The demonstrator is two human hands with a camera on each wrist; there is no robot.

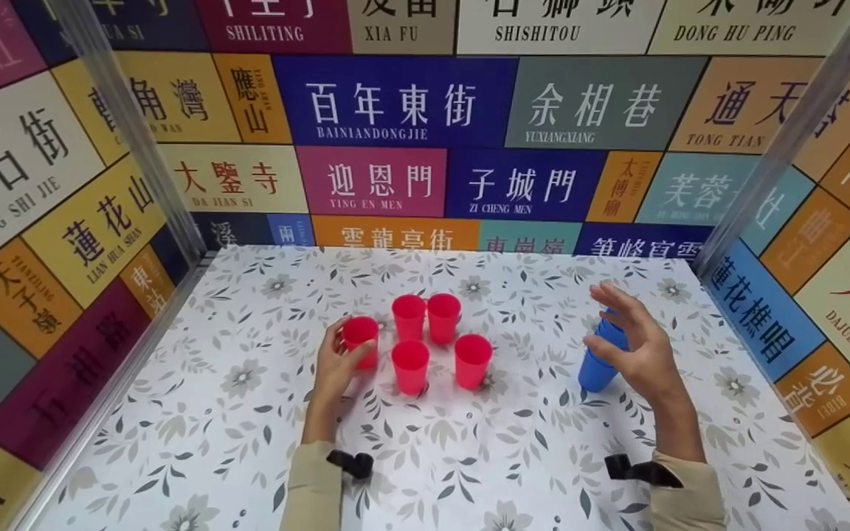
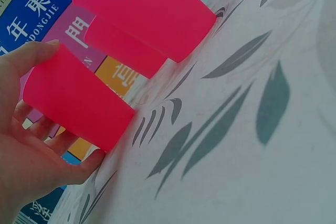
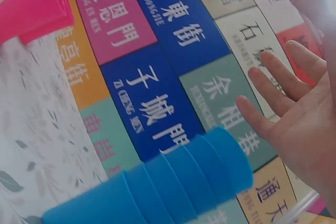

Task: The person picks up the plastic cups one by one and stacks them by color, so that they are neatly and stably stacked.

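Around a red plastic cup (image 1: 363,354) my left hand (image 1: 333,361) curls its thumb and fingers. That cup stands mouth up at the left end of a group of red cups. The other red cups, such as one in front (image 1: 410,369) and one at the right (image 1: 473,363), also stand mouth up. A nested stack of several blue cups (image 3: 157,182) stands upright on the right side. My right hand (image 1: 643,354) is beside the blue stack with its fingers spread; in the right wrist view a gap shows between them. The hand partly hides the stack in the head view.
A white table (image 1: 425,464) with a leaf and flower print carries all the cups. Colourful walls (image 1: 395,96) with printed place names enclose its back and sides. Clear posts (image 1: 779,133) stand at the rear corners.
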